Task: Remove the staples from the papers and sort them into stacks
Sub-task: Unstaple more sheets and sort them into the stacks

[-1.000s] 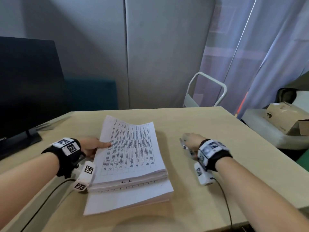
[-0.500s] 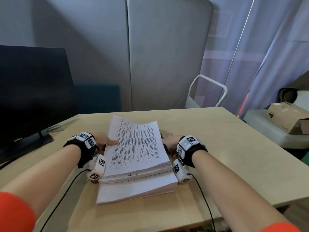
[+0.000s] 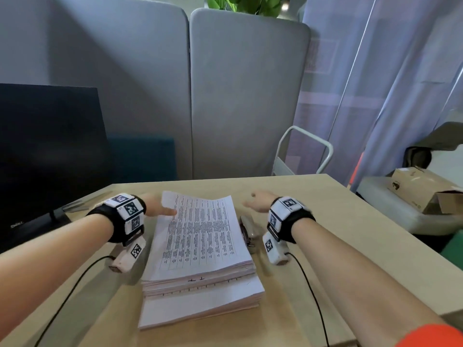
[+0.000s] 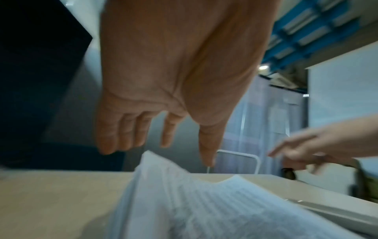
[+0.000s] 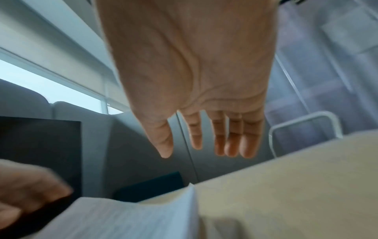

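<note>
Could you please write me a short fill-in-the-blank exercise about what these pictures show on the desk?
1. The thick white stack of printed papers lies on the light ____ table.
2. The small metal staple remover lies to the ____ of that stack.
3. The right hand holds ____.
4. The left hand has its fingers ____.

Missing words: wooden; right; nothing; straight

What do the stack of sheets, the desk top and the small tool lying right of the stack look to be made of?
Stack of sheets: white printed paper, matte; thin layered edges, far corners curling up. Desk top: pale wood-look surface, probably laminate, smooth with a low sheen. Tool: seems to be grey metal, glinting; too small to be sure.
</note>
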Action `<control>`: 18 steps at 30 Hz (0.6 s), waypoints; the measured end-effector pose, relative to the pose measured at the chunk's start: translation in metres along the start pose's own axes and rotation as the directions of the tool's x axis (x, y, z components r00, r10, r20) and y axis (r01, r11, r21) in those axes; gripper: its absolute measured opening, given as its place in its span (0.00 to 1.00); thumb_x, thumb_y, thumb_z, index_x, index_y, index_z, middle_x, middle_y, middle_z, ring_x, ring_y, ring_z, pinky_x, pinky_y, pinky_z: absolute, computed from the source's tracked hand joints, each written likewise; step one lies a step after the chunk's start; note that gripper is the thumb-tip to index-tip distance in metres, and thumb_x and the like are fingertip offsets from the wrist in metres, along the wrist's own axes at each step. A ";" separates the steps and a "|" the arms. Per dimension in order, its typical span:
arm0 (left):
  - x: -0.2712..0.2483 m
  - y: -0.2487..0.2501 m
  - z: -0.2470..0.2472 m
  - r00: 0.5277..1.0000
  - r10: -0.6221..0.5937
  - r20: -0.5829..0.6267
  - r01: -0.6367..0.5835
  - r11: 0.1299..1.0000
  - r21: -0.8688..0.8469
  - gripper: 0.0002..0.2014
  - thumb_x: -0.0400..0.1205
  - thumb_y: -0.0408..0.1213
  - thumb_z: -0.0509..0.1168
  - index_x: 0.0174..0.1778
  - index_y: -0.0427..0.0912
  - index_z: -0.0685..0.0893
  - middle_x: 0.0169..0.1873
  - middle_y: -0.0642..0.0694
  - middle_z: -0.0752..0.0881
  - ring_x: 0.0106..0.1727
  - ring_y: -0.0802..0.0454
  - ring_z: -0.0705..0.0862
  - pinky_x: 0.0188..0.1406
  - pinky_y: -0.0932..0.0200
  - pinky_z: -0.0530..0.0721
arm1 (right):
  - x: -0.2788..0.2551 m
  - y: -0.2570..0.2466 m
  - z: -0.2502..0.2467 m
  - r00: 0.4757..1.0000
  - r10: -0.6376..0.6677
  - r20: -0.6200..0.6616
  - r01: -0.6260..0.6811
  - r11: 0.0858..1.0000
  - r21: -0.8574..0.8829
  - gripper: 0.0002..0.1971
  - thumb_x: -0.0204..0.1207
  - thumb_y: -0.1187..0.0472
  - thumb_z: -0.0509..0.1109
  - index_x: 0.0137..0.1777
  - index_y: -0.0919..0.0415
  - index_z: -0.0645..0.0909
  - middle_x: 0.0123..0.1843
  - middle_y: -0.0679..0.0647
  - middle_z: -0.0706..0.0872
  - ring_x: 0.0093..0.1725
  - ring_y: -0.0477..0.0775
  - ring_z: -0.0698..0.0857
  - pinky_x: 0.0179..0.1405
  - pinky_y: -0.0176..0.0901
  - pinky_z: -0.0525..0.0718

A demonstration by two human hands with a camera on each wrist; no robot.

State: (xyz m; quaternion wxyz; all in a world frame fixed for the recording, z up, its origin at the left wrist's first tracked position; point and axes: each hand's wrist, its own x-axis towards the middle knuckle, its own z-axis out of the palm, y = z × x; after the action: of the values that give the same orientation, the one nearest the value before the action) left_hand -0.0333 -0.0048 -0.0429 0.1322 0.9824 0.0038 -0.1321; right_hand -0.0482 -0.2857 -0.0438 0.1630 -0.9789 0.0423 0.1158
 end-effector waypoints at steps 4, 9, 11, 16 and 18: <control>0.016 0.039 -0.008 0.963 0.270 0.006 -0.268 0.950 0.159 0.23 0.81 0.41 0.69 0.72 0.47 0.75 0.70 0.44 0.74 0.63 0.47 0.78 0.63 0.56 0.76 | 0.013 -0.059 -0.020 0.975 -0.219 -0.028 0.215 0.970 -0.118 0.23 0.82 0.57 0.66 0.77 0.57 0.74 0.77 0.55 0.76 0.75 0.57 0.74 0.67 0.39 0.71; 0.041 0.064 0.010 0.965 0.130 0.229 -0.203 0.923 0.328 0.33 0.79 0.48 0.72 0.79 0.44 0.70 0.74 0.46 0.75 0.73 0.47 0.74 0.72 0.54 0.71 | 0.087 -0.089 0.024 0.936 -0.134 0.326 0.210 0.955 -0.209 0.21 0.77 0.62 0.73 0.70 0.49 0.81 0.74 0.48 0.79 0.64 0.51 0.81 0.54 0.36 0.78; 0.058 0.061 0.014 0.959 0.067 0.276 -0.172 0.911 0.375 0.30 0.77 0.48 0.73 0.76 0.46 0.75 0.71 0.48 0.78 0.70 0.47 0.77 0.69 0.55 0.75 | 0.189 -0.067 0.060 0.925 -0.041 0.378 0.174 0.929 -0.325 0.18 0.64 0.50 0.82 0.52 0.28 0.86 0.65 0.39 0.86 0.57 0.48 0.87 0.58 0.43 0.84; 0.137 0.041 0.016 0.949 0.034 0.313 -0.180 0.874 0.451 0.17 0.59 0.57 0.82 0.42 0.71 0.89 0.44 0.65 0.89 0.46 0.59 0.88 0.53 0.58 0.85 | 0.127 -0.098 0.027 0.903 -0.024 0.429 0.187 0.921 -0.343 0.04 0.67 0.52 0.80 0.37 0.38 0.91 0.53 0.49 0.90 0.46 0.53 0.90 0.54 0.54 0.88; 0.108 0.061 -0.006 0.952 0.074 0.298 -0.204 0.877 0.435 0.13 0.67 0.52 0.80 0.47 0.58 0.91 0.43 0.57 0.87 0.47 0.55 0.84 0.54 0.60 0.83 | 0.113 -0.107 0.009 0.910 -0.070 0.408 0.190 0.947 -0.261 0.09 0.70 0.57 0.79 0.50 0.53 0.92 0.53 0.55 0.90 0.45 0.55 0.87 0.55 0.51 0.87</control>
State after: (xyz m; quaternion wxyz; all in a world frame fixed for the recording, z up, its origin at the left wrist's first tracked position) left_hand 0.0754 -0.0648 -0.0496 -0.0963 0.9555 -0.1170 -0.2532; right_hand 0.0725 -0.1870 -0.0466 0.0278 -0.9494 -0.0751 0.3035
